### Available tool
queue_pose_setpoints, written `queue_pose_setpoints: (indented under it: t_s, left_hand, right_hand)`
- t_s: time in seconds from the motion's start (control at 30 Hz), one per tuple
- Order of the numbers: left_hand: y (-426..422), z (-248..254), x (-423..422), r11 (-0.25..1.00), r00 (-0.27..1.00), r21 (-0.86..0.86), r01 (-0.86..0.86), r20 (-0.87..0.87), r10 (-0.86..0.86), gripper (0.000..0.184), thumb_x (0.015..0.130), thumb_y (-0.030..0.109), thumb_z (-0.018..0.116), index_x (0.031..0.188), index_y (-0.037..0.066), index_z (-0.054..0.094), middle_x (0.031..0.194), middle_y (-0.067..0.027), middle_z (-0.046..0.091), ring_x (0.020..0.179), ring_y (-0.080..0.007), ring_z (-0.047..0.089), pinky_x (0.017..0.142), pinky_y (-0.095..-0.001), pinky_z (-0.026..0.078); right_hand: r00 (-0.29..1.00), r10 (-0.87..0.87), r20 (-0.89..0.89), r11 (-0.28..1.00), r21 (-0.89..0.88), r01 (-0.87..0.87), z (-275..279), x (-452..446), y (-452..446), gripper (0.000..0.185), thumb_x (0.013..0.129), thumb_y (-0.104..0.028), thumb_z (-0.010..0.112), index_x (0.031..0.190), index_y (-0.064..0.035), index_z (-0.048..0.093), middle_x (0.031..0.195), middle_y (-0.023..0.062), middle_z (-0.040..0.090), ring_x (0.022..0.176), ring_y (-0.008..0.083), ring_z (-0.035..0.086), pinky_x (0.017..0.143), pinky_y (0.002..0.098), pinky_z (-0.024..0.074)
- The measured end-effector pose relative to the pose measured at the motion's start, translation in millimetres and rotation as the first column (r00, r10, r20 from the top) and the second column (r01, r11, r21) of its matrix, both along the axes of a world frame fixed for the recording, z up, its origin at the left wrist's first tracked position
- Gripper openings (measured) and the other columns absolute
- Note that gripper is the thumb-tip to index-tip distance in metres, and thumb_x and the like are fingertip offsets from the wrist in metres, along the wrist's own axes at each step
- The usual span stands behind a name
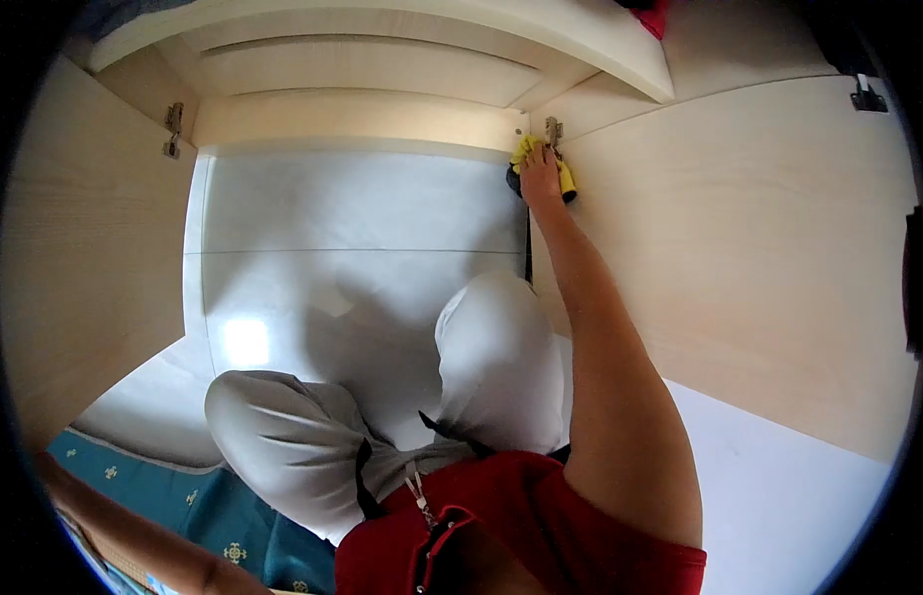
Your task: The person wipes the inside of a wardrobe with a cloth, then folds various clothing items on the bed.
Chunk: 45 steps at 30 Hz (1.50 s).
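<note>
My right hand (541, 178) is closed on a yellow and dark grey cloth (568, 182). It presses the cloth against the inner edge of the right wooden door (739, 238), just below a metal hinge (553, 131). The right arm reaches up across that door. At the lower left my left forearm shows, but the left hand itself is out of view.
The left wooden door (95, 228) stands open, with a hinge (172, 131) at its top. Between the doors lies a pale tiled floor (362, 203) below a wooden cabinet frame (352, 117). My bent knees are in front. A green patterned cloth (219, 516) lies lower left.
</note>
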<state>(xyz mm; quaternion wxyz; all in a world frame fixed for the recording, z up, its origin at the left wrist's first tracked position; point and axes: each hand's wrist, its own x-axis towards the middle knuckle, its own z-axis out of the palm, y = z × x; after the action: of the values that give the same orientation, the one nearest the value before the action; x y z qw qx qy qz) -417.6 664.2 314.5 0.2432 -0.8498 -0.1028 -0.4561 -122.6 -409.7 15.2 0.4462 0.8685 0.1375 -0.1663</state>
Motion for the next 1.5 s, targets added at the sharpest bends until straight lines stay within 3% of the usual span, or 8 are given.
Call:
queue_pose_setpoints:
  t_s: [0.07, 0.1, 0.4, 0.63, 0.77, 1.0, 1.23, 1.5]
  left_hand:
    - [-214, 31, 66, 0.712, 0.857, -0.561, 0.422, 0.504, -0.111, 0.055, 0.087, 0.044, 0.055, 0.119, 0.000, 0.047, 0.120, -0.0178, 0.048, 0.111, -0.0317, 0.044, 0.097, -0.0524, 0.032]
    - [-335, 50, 104, 0.490, 0.616, -0.519, 0.700, 0.787, -0.045, 0.047, 0.088, 0.042, 0.055, 0.110, 0.000, 0.057, 0.112, -0.0157, 0.055, 0.103, -0.0289, 0.049, 0.094, -0.0511, 0.036]
    - [-337, 30, 96, 0.689, 0.898, -0.691, 0.217, 0.419, 0.137, 0.045, 0.088, 0.041, 0.055, 0.109, 0.001, 0.057, 0.111, -0.0156, 0.056, 0.102, -0.0282, 0.050, 0.092, -0.0498, 0.037]
    - [-288, 29, 79, 0.772, 0.950, -0.635, -0.032, 0.220, 0.220, 0.045, 0.089, 0.041, 0.054, 0.109, 0.001, 0.057, 0.110, -0.0154, 0.056, 0.102, -0.0277, 0.050, 0.091, -0.0487, 0.038]
    - [-272, 33, 73, 0.796, 0.958, -0.594, -0.112, 0.148, 0.245, 0.044, 0.089, 0.041, 0.054, 0.109, 0.002, 0.057, 0.110, -0.0153, 0.056, 0.101, -0.0274, 0.051, 0.091, -0.0481, 0.038]
    - [-257, 43, 58, 0.802, 0.950, -0.562, -0.203, 0.086, 0.300, 0.043, 0.089, 0.040, 0.053, 0.109, 0.002, 0.057, 0.109, -0.0152, 0.056, 0.101, -0.0268, 0.052, 0.089, -0.0471, 0.039]
    - [-252, 34, 59, 0.803, 0.950, -0.558, -0.208, 0.080, 0.301, 0.042, 0.089, 0.040, 0.053, 0.109, 0.002, 0.057, 0.109, -0.0150, 0.057, 0.100, -0.0263, 0.052, 0.088, -0.0461, 0.040]
    - [-244, 32, 56, 0.801, 0.950, -0.559, -0.214, 0.071, 0.304, 0.041, 0.090, 0.039, 0.052, 0.109, 0.003, 0.057, 0.108, -0.0149, 0.057, 0.099, -0.0257, 0.053, 0.087, -0.0449, 0.042]
  right_hand:
    - [0.998, -0.064, -0.004, 0.998, -0.001, 0.064, -10, 23, -2, 0.047, 0.093, -0.025, 0.039, 0.137, -0.0069, 0.042, 0.138, 0.0104, 0.044, 0.132, 0.0308, 0.030, 0.106, 0.0471, 0.0222]
    - [0.998, -0.048, 0.035, 0.999, 0.010, 0.047, -25, 27, -7, 0.047, 0.092, -0.024, 0.041, 0.135, -0.0045, 0.043, 0.135, 0.0114, 0.047, 0.131, 0.0304, 0.030, 0.104, 0.0469, 0.0239]
    - [0.896, -0.056, 0.440, 0.889, 0.431, -0.155, -14, 38, 4, 0.047, 0.089, -0.016, 0.045, 0.133, -0.0028, 0.042, 0.127, 0.0173, 0.052, 0.109, 0.0302, 0.049, 0.089, 0.0359, 0.0440]
    - [0.820, -0.557, 0.135, 0.585, 0.764, 0.272, -61, 82, 31, 0.060, 0.091, -0.015, 0.040, 0.145, -0.0024, 0.018, 0.147, 0.0263, 0.022, 0.127, 0.0407, 0.035, 0.102, 0.0468, 0.0357]
    - [0.796, -0.606, -0.017, 0.363, 0.884, 0.295, -50, 94, 26, 0.058, 0.092, -0.017, 0.039, 0.144, -0.0016, 0.020, 0.143, 0.0249, 0.028, 0.126, 0.0401, 0.036, 0.104, 0.0490, 0.0321]
    - [0.652, -0.759, -0.001, 0.329, 0.863, 0.384, -63, 95, 42, 0.051, 0.092, -0.015, 0.037, 0.140, 0.0003, 0.028, 0.132, 0.0235, 0.043, 0.118, 0.0361, 0.044, 0.097, 0.0440, 0.0388]
    - [0.795, -0.558, 0.236, 0.616, 0.760, 0.206, -56, 19, 37, 0.045, 0.087, -0.012, 0.044, 0.129, 0.0055, 0.042, 0.113, 0.0217, 0.055, 0.103, 0.0331, 0.055, 0.088, 0.0418, 0.0443]
    - [0.770, -0.636, -0.041, 0.221, 0.947, 0.232, -18, -3, 51, 0.039, 0.075, -0.005, 0.058, 0.112, 0.0041, 0.051, 0.107, 0.0240, 0.059, 0.100, 0.0397, 0.055, 0.091, 0.0435, 0.0429]
